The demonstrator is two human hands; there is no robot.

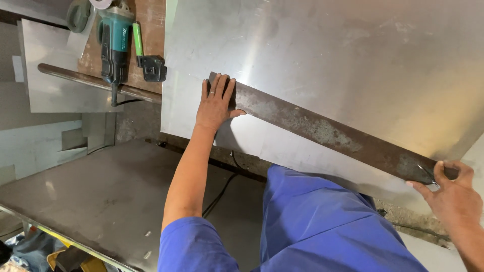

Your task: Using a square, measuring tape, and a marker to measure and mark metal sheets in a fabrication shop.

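A long rusty flat steel bar [322, 130] lies diagonally across a large shiny metal sheet [353, 55]. My left hand [216, 103] presses flat on the bar's upper left end, fingers spread, a ring on one finger. My right hand [451, 194] is at the bar's lower right end and pinches a thin metal scriber [427, 175] against the bar's edge. My blue sleeve and blue trousers [322, 226] fill the lower middle.
A teal angle grinder [115, 43] with a green handle lies on a brown board at the upper left, next to a rusty pipe [91, 79]. Smaller metal sheets [55, 70] lie at the left. A black cable [219, 194] runs over the grey floor plate [101, 196].
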